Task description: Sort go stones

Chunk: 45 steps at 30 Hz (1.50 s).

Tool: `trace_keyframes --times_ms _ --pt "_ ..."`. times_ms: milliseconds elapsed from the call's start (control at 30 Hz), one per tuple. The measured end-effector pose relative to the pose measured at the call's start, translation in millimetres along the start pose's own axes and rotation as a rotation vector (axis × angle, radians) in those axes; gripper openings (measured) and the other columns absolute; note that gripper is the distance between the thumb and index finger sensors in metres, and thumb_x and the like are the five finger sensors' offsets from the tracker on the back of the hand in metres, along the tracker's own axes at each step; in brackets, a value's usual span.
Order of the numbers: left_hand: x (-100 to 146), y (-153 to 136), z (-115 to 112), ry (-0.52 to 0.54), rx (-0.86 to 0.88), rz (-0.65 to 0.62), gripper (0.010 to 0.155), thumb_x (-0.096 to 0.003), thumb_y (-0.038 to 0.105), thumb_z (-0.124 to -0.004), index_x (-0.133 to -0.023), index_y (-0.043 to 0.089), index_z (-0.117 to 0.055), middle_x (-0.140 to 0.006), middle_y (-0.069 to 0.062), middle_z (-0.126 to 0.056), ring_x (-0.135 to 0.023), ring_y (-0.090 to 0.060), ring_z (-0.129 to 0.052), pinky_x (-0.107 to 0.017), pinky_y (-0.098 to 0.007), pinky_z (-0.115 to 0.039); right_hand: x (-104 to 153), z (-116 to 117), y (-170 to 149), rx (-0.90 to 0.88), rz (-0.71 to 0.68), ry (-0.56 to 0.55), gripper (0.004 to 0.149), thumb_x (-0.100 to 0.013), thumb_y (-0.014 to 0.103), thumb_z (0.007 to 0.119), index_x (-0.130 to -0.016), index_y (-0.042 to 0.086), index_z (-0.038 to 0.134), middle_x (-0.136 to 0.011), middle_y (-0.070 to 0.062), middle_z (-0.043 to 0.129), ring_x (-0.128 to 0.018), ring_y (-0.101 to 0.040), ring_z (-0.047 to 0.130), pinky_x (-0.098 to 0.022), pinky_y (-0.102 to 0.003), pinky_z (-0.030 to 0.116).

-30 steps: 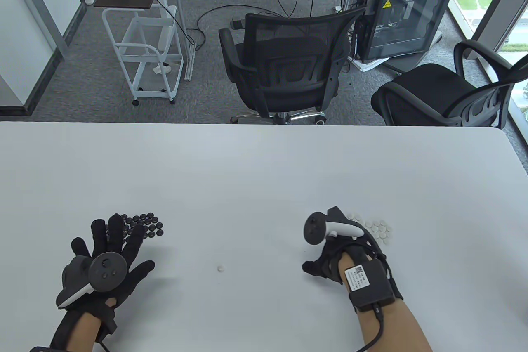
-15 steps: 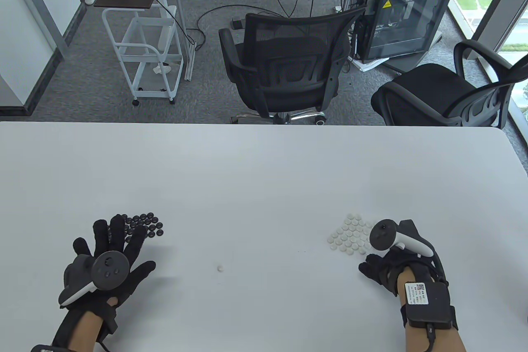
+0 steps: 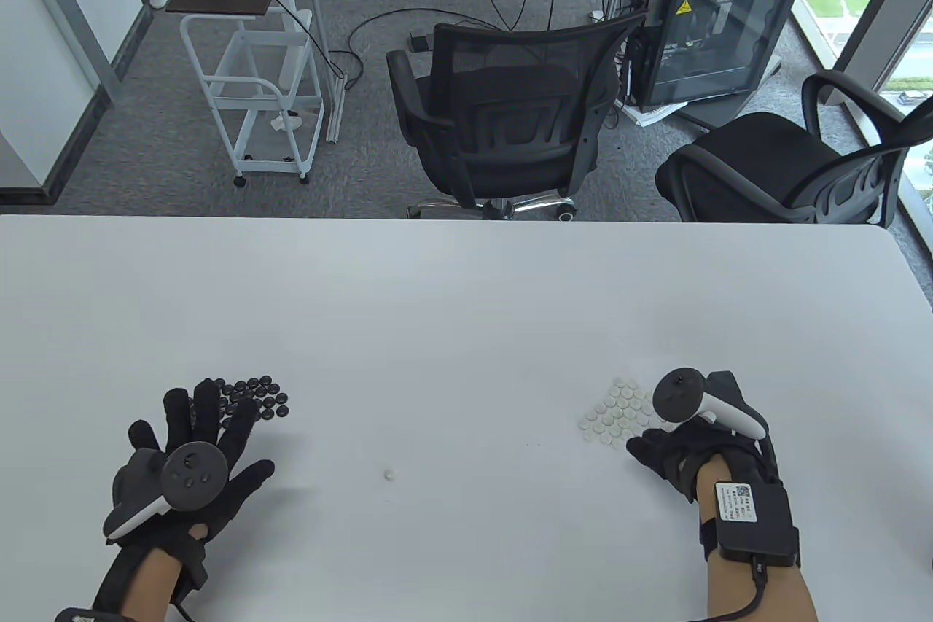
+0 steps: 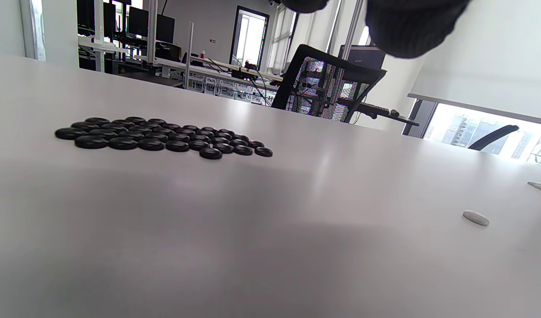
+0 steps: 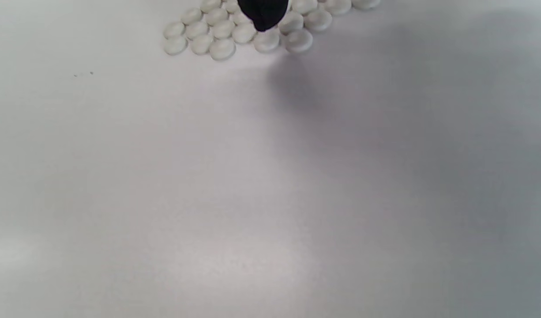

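A wide white table (image 3: 466,301) fills the lower half of the table view, with two black office chairs (image 3: 503,119) on the carpet beyond its far edge. The left hand (image 3: 189,461) lies flat near the front edge, fingers straight and spread, their tips over a cluster of black Go stones (image 3: 262,399). The right hand (image 3: 685,451) rests beside a cluster of white Go stones (image 3: 616,414), one fingertip (image 5: 262,13) over them; whether its fingers are curled cannot be told. A single white stone (image 3: 391,475) lies alone between the hands.
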<state>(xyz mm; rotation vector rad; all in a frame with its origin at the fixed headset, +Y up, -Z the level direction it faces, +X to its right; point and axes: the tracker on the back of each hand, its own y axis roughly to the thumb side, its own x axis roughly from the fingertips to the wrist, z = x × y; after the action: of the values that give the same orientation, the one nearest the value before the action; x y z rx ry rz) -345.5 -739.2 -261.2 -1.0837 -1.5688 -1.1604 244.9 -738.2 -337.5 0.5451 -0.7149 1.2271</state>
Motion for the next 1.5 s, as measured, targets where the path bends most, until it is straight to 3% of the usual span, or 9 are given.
trace_keyframes --times_ms 100,233,533,667,867,1033,1200,1333,1500 --pt "-0.3 -0.1 0.0 -0.002 0.001 0.001 0.08 -0.059 0.058 -0.056 -0.12 0.022 -0.02 -0.113 -0.025 0.015 -0.094 -0.054 0.019 -0.048 -0.082 0.006 2.0 -10.6 36.2 0.04 -0.091 -0.008 0.071 -0.057 0.047 0.052 -0.109 0.0 0.066 -0.106 -0.048 0.007 -0.082 -0.072 -0.005 -0.049 -0.092 0.012" --pt "-0.4 -0.2 0.0 -0.002 0.001 0.001 0.079 -0.059 0.058 -0.056 -0.12 0.022 -0.02 -0.113 -0.025 0.015 -0.094 -0.054 0.019 -0.048 -0.082 0.006 -2.6 -8.3 93.6 0.154 -0.198 0.038 0.071 -0.057 0.047 0.052 -0.108 0.001 0.068 -0.107 -0.047 0.008 -0.083 -0.072 -0.004 -0.05 -0.092 0.013" --pt "-0.2 -0.6 0.6 0.003 0.001 -0.004 0.08 -0.0589 0.058 -0.056 -0.12 0.022 -0.02 -0.113 -0.025 0.015 -0.094 -0.054 0.019 -0.048 -0.082 0.006 -20.3 37.7 220.3 0.344 -0.478 0.167 0.071 -0.058 0.047 0.052 -0.11 0.001 0.063 -0.106 -0.048 0.005 -0.082 -0.072 -0.005 -0.05 -0.092 0.013" --pt "1.7 -1.5 2.1 0.013 0.006 -0.008 0.079 -0.0591 0.058 -0.057 -0.12 0.023 -0.021 -0.113 -0.025 0.015 -0.094 -0.054 0.019 -0.048 -0.082 0.006 -26.6 61.2 256.3 0.39 -0.587 0.205 0.07 -0.058 0.047 0.052 -0.11 0.001 0.063 -0.106 -0.047 0.005 -0.082 -0.072 -0.005 -0.05 -0.092 0.013" --pt "2.7 -2.2 2.8 0.017 0.014 -0.009 0.079 -0.0591 0.058 -0.057 -0.12 0.023 -0.02 -0.113 -0.025 0.015 -0.094 -0.054 0.019 -0.048 -0.082 0.006 -48.9 76.9 289.2 0.402 -0.597 0.254 0.072 -0.057 0.047 0.052 -0.113 0.001 0.056 -0.104 -0.048 0.001 -0.081 -0.072 -0.007 -0.05 -0.092 0.012" --pt "3.1 -2.4 2.9 0.023 0.012 -0.014 0.079 -0.0591 0.058 -0.057 -0.12 0.023 -0.02 -0.113 -0.025 0.015 -0.094 -0.054 0.019 -0.048 -0.082 0.006 -64.7 82.1 297.9 0.364 -0.592 0.257 0.074 -0.058 0.047 0.052 -0.114 0.0 0.05 -0.102 -0.049 -0.003 -0.081 -0.072 -0.008 -0.049 -0.092 0.011" --pt "4.7 -4.2 4.1 0.032 0.024 -0.014 0.079 -0.0592 0.058 -0.057 -0.12 0.023 -0.021 -0.113 -0.025 0.015 -0.094 -0.054 0.02 -0.048 -0.082 0.006 -64.6 85.1 288.5 0.404 -0.568 0.292 0.073 -0.058 0.048 0.051 -0.114 0.001 0.051 -0.103 -0.048 -0.002 -0.081 -0.072 -0.008 -0.049 -0.092 0.012" --pt "5.0 -5.2 4.3 0.03 0.029 -0.013 0.079 -0.0592 0.058 -0.057 -0.12 0.022 -0.021 -0.113 -0.025 0.015 -0.094 -0.054 0.02 -0.048 -0.082 0.006 -57.3 71.1 248.9 0.382 -0.467 0.32 0.07 -0.057 0.048 0.051 -0.11 0.003 0.063 -0.106 -0.046 0.005 -0.082 -0.072 -0.005 -0.05 -0.092 0.013" --pt "5.1 -4.2 4.2 0.03 0.021 -0.016 0.079 -0.0592 0.058 -0.057 -0.12 0.023 -0.021 -0.113 -0.025 0.015 -0.094 -0.054 0.02 -0.047 -0.082 0.006 -43.0 46.4 160.7 0.305 -0.25 0.289 0.069 -0.057 0.048 0.053 -0.107 0.003 0.069 -0.107 -0.045 0.008 -0.082 -0.072 -0.003 -0.05 -0.092 0.015"
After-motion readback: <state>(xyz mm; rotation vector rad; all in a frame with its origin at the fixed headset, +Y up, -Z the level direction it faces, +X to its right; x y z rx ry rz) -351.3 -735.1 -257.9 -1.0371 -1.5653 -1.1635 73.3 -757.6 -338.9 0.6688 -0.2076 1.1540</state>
